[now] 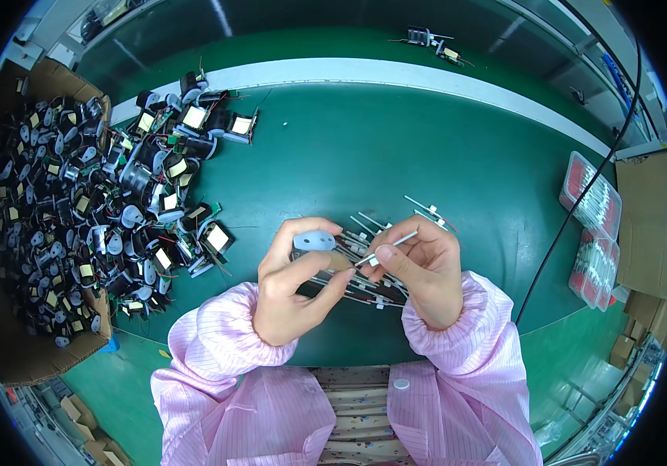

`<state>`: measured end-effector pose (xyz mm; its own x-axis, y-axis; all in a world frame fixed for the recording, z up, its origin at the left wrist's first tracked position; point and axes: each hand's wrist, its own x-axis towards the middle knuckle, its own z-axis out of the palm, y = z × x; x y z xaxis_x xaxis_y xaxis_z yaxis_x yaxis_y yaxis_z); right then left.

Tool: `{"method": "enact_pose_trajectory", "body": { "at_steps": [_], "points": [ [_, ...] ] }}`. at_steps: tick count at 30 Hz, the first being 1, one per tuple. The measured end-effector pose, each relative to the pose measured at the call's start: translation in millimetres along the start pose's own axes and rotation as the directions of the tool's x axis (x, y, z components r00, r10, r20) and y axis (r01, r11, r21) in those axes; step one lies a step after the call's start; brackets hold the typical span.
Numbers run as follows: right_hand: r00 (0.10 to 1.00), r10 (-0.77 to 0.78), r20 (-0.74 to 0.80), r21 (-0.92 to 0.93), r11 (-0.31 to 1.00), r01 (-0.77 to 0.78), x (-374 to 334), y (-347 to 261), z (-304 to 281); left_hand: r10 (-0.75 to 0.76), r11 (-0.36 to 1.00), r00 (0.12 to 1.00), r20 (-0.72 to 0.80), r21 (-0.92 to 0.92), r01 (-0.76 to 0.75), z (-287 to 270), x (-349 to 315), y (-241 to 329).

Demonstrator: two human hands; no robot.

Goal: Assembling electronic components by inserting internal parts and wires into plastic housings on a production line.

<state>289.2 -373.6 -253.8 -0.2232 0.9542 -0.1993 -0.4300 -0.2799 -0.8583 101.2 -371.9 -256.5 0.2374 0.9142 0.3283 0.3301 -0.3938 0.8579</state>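
My left hand is closed around a small part with a light grey, oval end cap that has dark holes in it; the fingers cover the rest of its body. In my right hand, thumb and fingertips pinch a thin white lead with a small white connector near its lower end. That end is close to the left fingertips; whether it touches the part I cannot tell. Beneath and behind both hands lies a loose bunch of similar leads, partly hidden by the fingers.
Many black-and-grey parts with cream pads are heaped at left, spilling from a large cardboard box. Clear plastic boxes of white leads stand at the right edge. A black cable hangs across the right side. Two parts lie beyond the white strip.
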Motion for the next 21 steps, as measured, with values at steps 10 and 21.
{"method": "enact_pose_trajectory", "body": {
  "at_steps": [10, 21],
  "points": [
    [0.967, -0.237, 0.097, -0.291, 0.922, 0.255, -2, 5, 14, -0.177, 0.95, 0.975, 0.133, -0.235, 0.204, 0, -7, -2],
    [0.971, -0.238, 0.027, -0.024, 0.971, 0.239, 2, -1, 5, -0.159, 0.938, 0.976, 0.146, -0.286, 0.195, -10, -1, -2]
  ]
}}
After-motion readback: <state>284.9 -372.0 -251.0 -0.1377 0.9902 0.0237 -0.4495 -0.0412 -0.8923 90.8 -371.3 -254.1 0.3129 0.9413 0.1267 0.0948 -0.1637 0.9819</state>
